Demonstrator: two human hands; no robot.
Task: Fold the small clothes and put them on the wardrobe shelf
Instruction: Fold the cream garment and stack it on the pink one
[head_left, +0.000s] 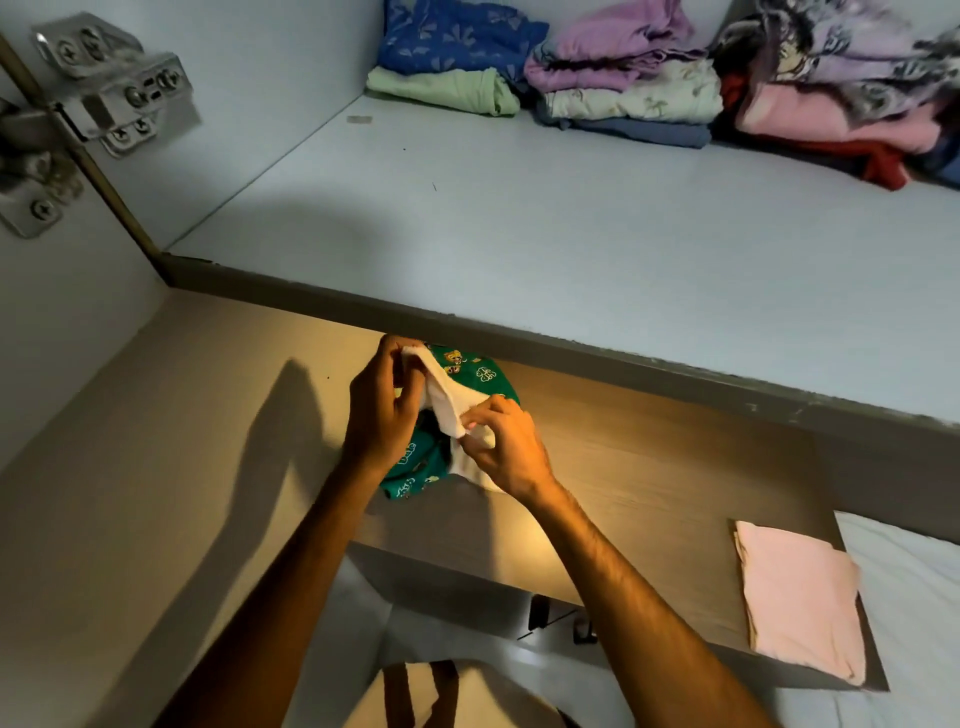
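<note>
Seen from above, a person's left hand (382, 410) is closed in a pinch on the upper end of a small white garment (447, 400). The right hand (501, 447) pinches the same white cloth at its lower end, fingers curled shut around the fabric. A green printed garment (467, 374) with cartoon figures is bunched against the white one, showing above and below the hands; which hand grips it, I cannot tell. Both hands are raised over a wood-grain surface (649, 467). At four o'clock from the hands, a folded pink cloth (800, 597) lies flat on that surface, beside white bedding (914, 597). At twelve o'clock, a pale wardrobe shelf (519, 218) stretches away, with stacks of folded clothes (623, 83) at its back, from twelve to two o'clock. At ten o'clock, a metal door hinge (109, 88) is screwed to the wardrobe wall. At six o'clock sits a beige bag (452, 696) with brown straps.
</note>
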